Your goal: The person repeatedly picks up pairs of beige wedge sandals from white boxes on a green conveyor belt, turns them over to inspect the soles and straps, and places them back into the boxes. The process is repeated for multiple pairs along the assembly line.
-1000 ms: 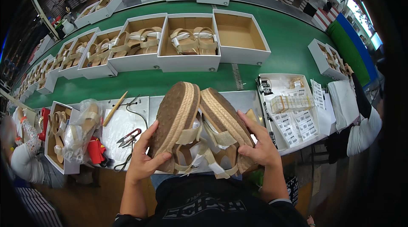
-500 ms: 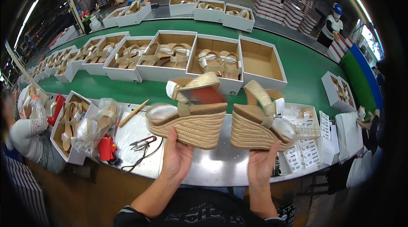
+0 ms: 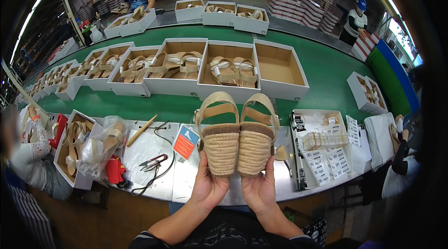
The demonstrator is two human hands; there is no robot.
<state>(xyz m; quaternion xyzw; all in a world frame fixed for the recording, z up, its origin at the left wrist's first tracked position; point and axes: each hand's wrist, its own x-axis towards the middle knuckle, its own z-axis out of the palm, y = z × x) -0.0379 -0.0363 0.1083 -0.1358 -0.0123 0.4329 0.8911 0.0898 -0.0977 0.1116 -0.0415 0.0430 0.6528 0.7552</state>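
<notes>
Upright, each hand's grip closed on one wedge sandal: left hand [image 3: 208,187], right hand [image 3: 259,190]; boxes [image 3: 227,69] behind hold sandals.

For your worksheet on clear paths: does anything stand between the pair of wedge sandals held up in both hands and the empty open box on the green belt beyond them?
Nothing visible does. The left hand and right hand hold the wedge sandals above the metal table; only bare green belt lies before the empty box.

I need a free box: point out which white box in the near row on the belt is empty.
The box at the row's right end: its brown bottom is bare, while the others hold sandals.
</notes>
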